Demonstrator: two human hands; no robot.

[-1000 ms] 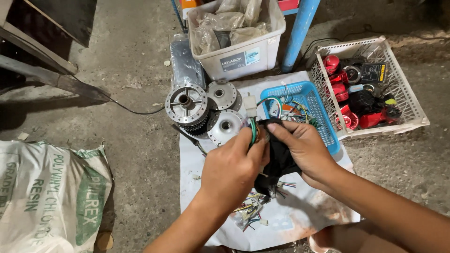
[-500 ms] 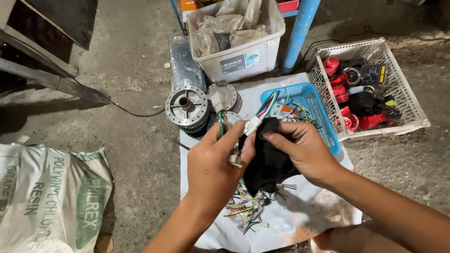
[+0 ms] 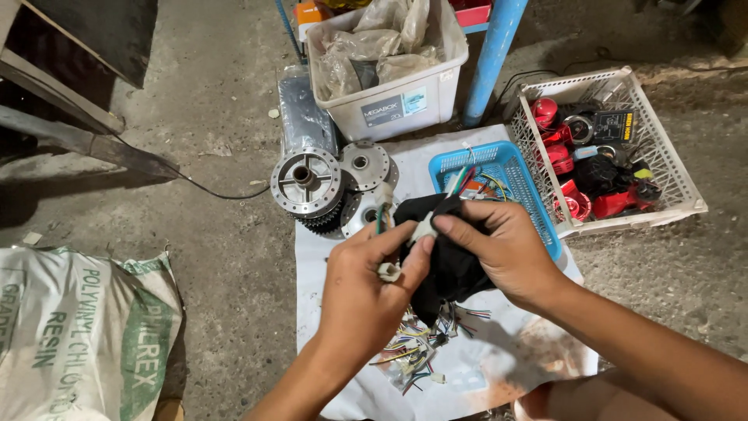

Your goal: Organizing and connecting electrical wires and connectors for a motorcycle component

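Wire-sorting step: black wiring bundle (image 3: 448,261) is held by right hand (image 3: 506,249); white connector (image 3: 388,270) is pinched by left hand (image 3: 366,292) (steady separating pull judged needed next).

The left hand (image 3: 362,292) now sits lower than a second ago, clear of the blue basket (image 3: 499,168), with a white connector (image 3: 388,271) hanging at its fingers. The right hand (image 3: 506,249) pinches another white plug (image 3: 425,228) on the black-wrapped wire bundle (image 3: 448,269), which now droops longer between the hands.
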